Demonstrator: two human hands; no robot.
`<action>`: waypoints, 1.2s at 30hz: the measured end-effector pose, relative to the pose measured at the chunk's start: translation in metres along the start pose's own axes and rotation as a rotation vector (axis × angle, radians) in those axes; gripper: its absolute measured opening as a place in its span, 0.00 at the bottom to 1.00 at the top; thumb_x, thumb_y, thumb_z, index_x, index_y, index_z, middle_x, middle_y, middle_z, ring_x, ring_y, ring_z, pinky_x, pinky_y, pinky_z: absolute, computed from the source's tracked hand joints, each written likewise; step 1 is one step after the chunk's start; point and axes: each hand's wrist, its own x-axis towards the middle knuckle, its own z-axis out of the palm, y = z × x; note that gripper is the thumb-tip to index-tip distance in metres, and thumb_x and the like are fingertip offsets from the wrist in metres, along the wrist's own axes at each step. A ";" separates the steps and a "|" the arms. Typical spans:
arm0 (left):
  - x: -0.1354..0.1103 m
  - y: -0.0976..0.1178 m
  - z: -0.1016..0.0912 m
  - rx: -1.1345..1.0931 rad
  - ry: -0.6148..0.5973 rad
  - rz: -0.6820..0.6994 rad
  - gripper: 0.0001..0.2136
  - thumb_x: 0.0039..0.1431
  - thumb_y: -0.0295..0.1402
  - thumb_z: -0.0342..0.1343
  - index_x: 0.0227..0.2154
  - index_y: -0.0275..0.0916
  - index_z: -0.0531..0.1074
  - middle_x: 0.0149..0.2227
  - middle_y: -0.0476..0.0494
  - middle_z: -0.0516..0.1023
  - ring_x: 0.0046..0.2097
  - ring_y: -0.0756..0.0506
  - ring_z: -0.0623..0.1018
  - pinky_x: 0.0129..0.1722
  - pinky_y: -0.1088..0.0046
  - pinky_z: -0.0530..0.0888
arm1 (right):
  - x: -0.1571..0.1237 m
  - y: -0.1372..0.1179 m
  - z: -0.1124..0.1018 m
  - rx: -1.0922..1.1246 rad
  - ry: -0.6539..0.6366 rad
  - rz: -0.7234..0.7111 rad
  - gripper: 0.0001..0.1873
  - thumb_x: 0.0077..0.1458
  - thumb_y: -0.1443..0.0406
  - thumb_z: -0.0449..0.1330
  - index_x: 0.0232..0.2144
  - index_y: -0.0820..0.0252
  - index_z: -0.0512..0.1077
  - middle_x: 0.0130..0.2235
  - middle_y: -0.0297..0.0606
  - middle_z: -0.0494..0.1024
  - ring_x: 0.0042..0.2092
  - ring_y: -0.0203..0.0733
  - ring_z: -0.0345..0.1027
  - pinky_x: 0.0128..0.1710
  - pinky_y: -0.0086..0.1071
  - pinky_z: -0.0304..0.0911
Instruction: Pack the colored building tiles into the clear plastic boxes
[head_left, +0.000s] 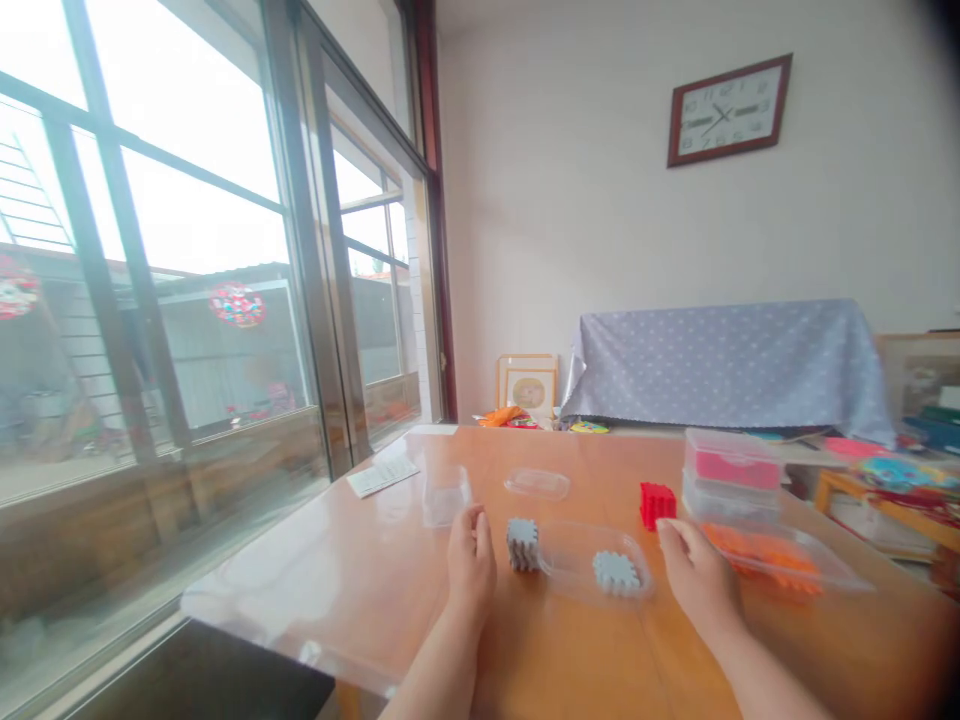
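My left hand point(472, 558) is raised over the table with its fingers curled in; what it holds, if anything, is hidden. Just beyond it stands a clear plastic box point(446, 497), and to its right a stack of grey notched-edge pieces point(523, 545). My right hand point(699, 572) is closed too, fingertips beside a red stack of notched-edge pieces point(658, 505); whether they touch it I cannot tell. Between the hands lies a clear shallow container point(559, 570) with light grey pieces point(617, 571) in it.
Orange pieces point(765, 557) lie in a clear tray at right. Behind them stand stacked clear boxes, one with pink contents point(735, 465). A clear lid point(536, 484) and a paper sheet point(382, 476) rest farther back. Glass doors point(217, 300) border the left side.
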 end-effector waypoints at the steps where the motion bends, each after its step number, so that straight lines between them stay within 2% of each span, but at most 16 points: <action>1: 0.000 -0.003 0.001 0.018 -0.014 -0.020 0.15 0.71 0.40 0.39 0.47 0.40 0.68 0.45 0.40 0.77 0.49 0.44 0.76 0.51 0.69 0.71 | 0.001 0.002 0.000 -0.003 0.010 -0.002 0.22 0.59 0.46 0.50 0.38 0.52 0.76 0.34 0.41 0.82 0.35 0.49 0.73 0.35 0.36 0.62; 5: 0.000 -0.011 0.006 -0.057 -0.047 -0.108 0.13 0.70 0.39 0.41 0.44 0.39 0.69 0.44 0.40 0.77 0.47 0.44 0.76 0.49 0.69 0.71 | 0.007 0.007 -0.002 -0.031 -0.001 -0.009 0.21 0.57 0.47 0.52 0.43 0.50 0.75 0.44 0.42 0.82 0.42 0.52 0.76 0.38 0.38 0.64; 8: 0.000 -0.018 0.011 -0.106 -0.046 -0.138 0.14 0.69 0.39 0.42 0.44 0.39 0.70 0.42 0.41 0.78 0.46 0.44 0.75 0.48 0.69 0.70 | 0.009 0.005 -0.005 -0.051 -0.090 -0.029 0.21 0.56 0.46 0.53 0.42 0.49 0.76 0.44 0.40 0.82 0.42 0.53 0.76 0.40 0.40 0.65; 12: 0.000 -0.029 0.016 -0.096 -0.063 -0.184 0.14 0.68 0.40 0.42 0.39 0.39 0.71 0.37 0.43 0.77 0.41 0.44 0.76 0.42 0.71 0.70 | 0.010 -0.009 -0.006 -0.017 -0.140 -0.076 0.21 0.57 0.46 0.53 0.39 0.50 0.77 0.43 0.39 0.83 0.44 0.53 0.76 0.41 0.41 0.66; 15: 0.001 -0.034 0.020 -0.099 -0.080 -0.220 0.16 0.69 0.40 0.40 0.36 0.39 0.70 0.36 0.43 0.78 0.41 0.44 0.76 0.42 0.71 0.69 | 0.007 -0.033 -0.001 0.026 -0.173 -0.106 0.22 0.57 0.47 0.54 0.41 0.52 0.78 0.42 0.39 0.83 0.45 0.51 0.76 0.43 0.39 0.68; 19: 0.002 -0.038 0.025 -0.122 -0.140 -0.248 0.16 0.69 0.42 0.40 0.38 0.40 0.70 0.38 0.41 0.79 0.42 0.44 0.77 0.43 0.72 0.70 | 0.003 -0.077 0.014 0.056 -0.347 -0.175 0.23 0.58 0.50 0.54 0.48 0.56 0.76 0.46 0.42 0.82 0.47 0.47 0.76 0.46 0.37 0.69; 23: 0.003 -0.041 0.026 -0.147 -0.187 -0.249 0.16 0.69 0.42 0.40 0.42 0.39 0.71 0.39 0.41 0.80 0.41 0.45 0.79 0.42 0.71 0.70 | -0.001 -0.119 0.037 0.001 -0.592 -0.363 0.24 0.57 0.54 0.57 0.52 0.57 0.75 0.54 0.43 0.78 0.55 0.48 0.72 0.55 0.39 0.64; 26: 0.005 -0.043 0.026 -0.161 -0.207 -0.246 0.15 0.68 0.40 0.41 0.44 0.39 0.70 0.39 0.42 0.81 0.41 0.45 0.79 0.42 0.72 0.70 | -0.002 -0.145 0.051 -0.105 -0.681 -0.486 0.27 0.53 0.55 0.60 0.54 0.60 0.75 0.57 0.47 0.76 0.58 0.52 0.69 0.59 0.42 0.60; 32: 0.008 -0.046 0.026 -0.166 -0.233 -0.251 0.15 0.66 0.37 0.42 0.46 0.38 0.70 0.39 0.41 0.81 0.41 0.45 0.79 0.41 0.73 0.71 | 0.007 -0.182 0.068 -0.234 -0.826 -0.604 0.33 0.47 0.54 0.65 0.56 0.57 0.74 0.59 0.48 0.73 0.60 0.57 0.65 0.57 0.41 0.60; 36: 0.007 -0.045 0.026 -0.145 -0.247 -0.239 0.14 0.65 0.36 0.43 0.46 0.39 0.71 0.41 0.41 0.81 0.43 0.45 0.79 0.42 0.72 0.70 | 0.014 -0.194 0.077 -0.343 -0.919 -0.643 0.29 0.42 0.53 0.68 0.48 0.55 0.78 0.52 0.45 0.77 0.54 0.55 0.68 0.51 0.38 0.62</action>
